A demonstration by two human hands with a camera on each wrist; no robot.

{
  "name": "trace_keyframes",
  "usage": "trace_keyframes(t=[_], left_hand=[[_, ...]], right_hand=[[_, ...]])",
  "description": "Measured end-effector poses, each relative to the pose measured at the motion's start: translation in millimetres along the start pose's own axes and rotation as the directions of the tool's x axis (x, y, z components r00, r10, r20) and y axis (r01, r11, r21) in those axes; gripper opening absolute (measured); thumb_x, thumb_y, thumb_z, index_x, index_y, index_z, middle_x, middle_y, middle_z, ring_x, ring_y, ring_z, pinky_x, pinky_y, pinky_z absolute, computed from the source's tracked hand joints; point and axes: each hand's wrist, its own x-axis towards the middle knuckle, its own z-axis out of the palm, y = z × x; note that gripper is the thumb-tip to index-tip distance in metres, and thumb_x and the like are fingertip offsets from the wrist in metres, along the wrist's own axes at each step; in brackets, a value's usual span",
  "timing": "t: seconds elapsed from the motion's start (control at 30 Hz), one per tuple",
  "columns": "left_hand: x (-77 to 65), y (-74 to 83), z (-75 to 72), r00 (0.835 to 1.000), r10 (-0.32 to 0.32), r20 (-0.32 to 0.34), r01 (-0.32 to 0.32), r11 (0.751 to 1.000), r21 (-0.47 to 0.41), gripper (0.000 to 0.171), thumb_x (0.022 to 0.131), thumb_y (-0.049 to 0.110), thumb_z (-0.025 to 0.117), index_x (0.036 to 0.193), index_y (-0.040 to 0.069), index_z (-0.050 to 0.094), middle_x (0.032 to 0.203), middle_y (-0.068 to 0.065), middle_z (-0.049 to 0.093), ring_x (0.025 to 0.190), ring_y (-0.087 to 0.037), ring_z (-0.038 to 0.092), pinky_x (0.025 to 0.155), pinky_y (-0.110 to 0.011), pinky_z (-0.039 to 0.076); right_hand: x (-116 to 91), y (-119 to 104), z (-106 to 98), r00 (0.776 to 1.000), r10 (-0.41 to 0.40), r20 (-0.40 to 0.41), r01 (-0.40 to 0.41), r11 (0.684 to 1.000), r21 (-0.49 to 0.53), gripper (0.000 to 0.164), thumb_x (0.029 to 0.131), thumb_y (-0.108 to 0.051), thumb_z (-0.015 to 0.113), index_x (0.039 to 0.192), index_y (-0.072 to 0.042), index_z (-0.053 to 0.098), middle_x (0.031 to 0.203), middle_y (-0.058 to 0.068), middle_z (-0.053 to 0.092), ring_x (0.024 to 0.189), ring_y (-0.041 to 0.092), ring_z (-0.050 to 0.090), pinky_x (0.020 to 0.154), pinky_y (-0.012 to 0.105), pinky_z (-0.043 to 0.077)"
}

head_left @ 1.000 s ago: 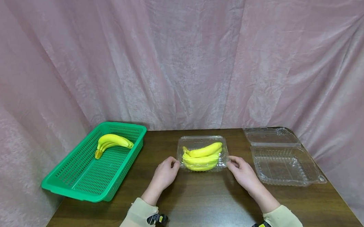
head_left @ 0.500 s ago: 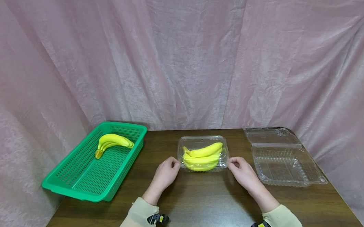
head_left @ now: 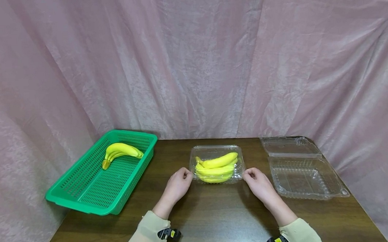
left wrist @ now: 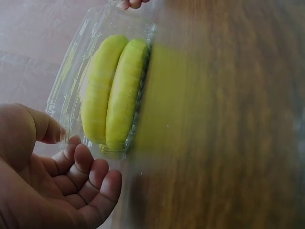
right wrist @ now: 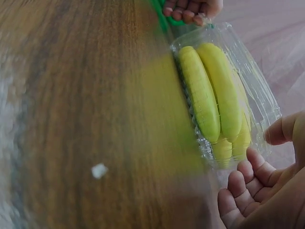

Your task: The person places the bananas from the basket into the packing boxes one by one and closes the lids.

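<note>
A clear plastic clamshell container (head_left: 216, 149) stands mid-table with its lid down over a bunch of bananas (head_left: 216, 169). My left hand (head_left: 178, 182) pinches its near left corner between thumb and index finger. At the near right corner, my right hand (head_left: 259, 181) pinches the rim in the same way. Both wrist views show the thumb (left wrist: 52, 131) above the rim and the fingers below it, the other fingers loosely curled. Through the front wall the bananas (right wrist: 221, 95) are visible, lying lengthwise.
On the left stands a green basket (head_left: 81, 211) holding another bunch of bananas (head_left: 121, 150). A second clear clamshell container (head_left: 308, 175) lies open on the right, its lid toward the pink curtain (head_left: 204, 62) behind the wooden table (head_left: 218, 214). A small white bit (right wrist: 99, 171) shows in the right wrist view.
</note>
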Motion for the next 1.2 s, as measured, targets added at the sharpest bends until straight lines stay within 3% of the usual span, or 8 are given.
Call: trace_keyframes(t=[0.23, 0.8, 1.07, 1.2], left_hand=[[1.2, 1.1, 1.6, 1.000, -0.006, 0.014, 0.006, 1.000, -0.016, 0.016, 0.106, 0.017, 0.058, 0.096, 0.010, 0.068, 0.084, -0.002, 0.060, 0.077, -0.020, 0.055, 0.074, -0.039, 0.048], [2.3, 0.6, 1.4, 1.000, 0.006, 0.025, -0.006, 1.000, -0.013, 0.018, 0.106, 0.015, 0.057, 0.089, 0.011, 0.060, 0.079, -0.002, 0.053, 0.075, -0.021, 0.053, 0.071, -0.038, 0.046], [2.4, -0.6, 1.1, 1.000, 0.011, 0.017, -0.011, 1.000, 0.008, 0.017, 0.104, 0.016, 0.057, 0.087, 0.013, 0.059, 0.080, -0.002, 0.055, 0.077, -0.021, 0.055, 0.073, -0.039, 0.047], [1.0, -1.8, 1.3, 1.000, 0.004, 0.007, -0.003, 1.000, -0.002, 0.012, 0.105, 0.018, 0.057, 0.096, 0.012, 0.062, 0.086, -0.001, 0.059, 0.082, -0.021, 0.058, 0.077, -0.041, 0.050]], right_hand=[[0.6, -0.4, -0.6, 1.000, 0.028, 0.003, -0.028, 1.000, 0.009, 0.019, 0.103, -0.024, 0.061, 0.106, -0.009, 0.071, 0.104, 0.005, 0.069, 0.100, 0.024, 0.060, 0.087, 0.038, 0.047], [1.6, 0.2, 0.4, 1.000, 0.021, -0.004, -0.021, 0.997, 0.069, 0.012, 0.099, -0.017, 0.063, 0.101, -0.007, 0.069, 0.099, 0.005, 0.066, 0.095, 0.021, 0.057, 0.083, 0.035, 0.046], [1.2, -2.7, -1.6, 0.999, 0.036, 0.034, -0.037, 0.999, 0.025, 0.019, 0.102, -0.021, 0.061, 0.102, -0.006, 0.072, 0.099, 0.004, 0.066, 0.097, 0.022, 0.057, 0.084, 0.036, 0.046], [0.6, -4.6, -2.6, 0.996, 0.042, 0.073, -0.042, 0.999, 0.010, 0.022, 0.103, -0.022, 0.059, 0.103, -0.005, 0.073, 0.097, 0.005, 0.065, 0.096, 0.023, 0.058, 0.084, 0.037, 0.045]])
